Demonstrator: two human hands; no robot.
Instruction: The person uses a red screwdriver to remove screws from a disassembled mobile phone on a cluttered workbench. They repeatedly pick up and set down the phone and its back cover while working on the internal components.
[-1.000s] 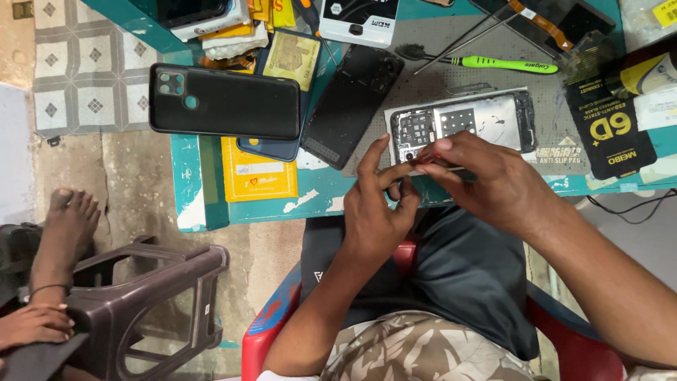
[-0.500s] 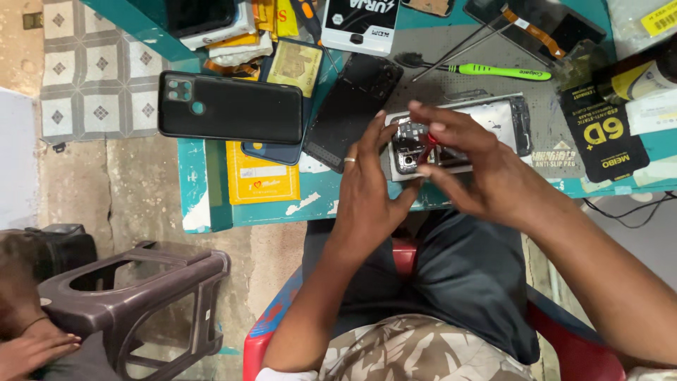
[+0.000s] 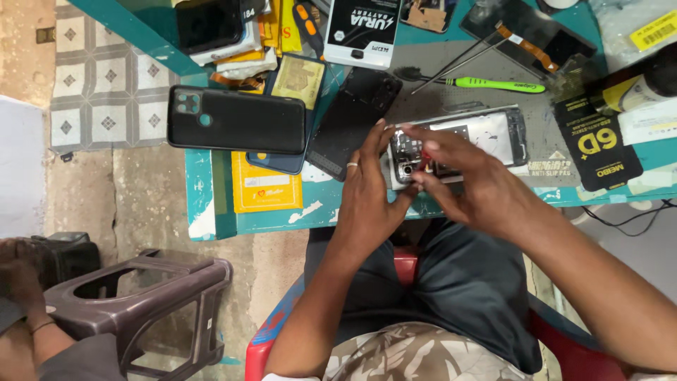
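Soft, even daylight fills the scene, moderately bright and without hard shadows. The glossy black phone back cover (image 3: 236, 120) carries a faint sheen, and the opened phone's (image 3: 486, 134) metal frame glints pale. Under the teal worktop's (image 3: 211, 204) near edge the floor sits in mild shade. Focus is sharp at centre. The plastic stool (image 3: 141, 296) at lower left looks slightly soft, and the frame's edges bow a little.

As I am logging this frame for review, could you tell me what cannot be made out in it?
- Head view: the fingers of the right hand hide the spot it touches on the opened phone.
- The left hand covers the phone's near-left corner.
- The phone's inner parts are too small to identify.
- The screen panel is cut off by the top edge.
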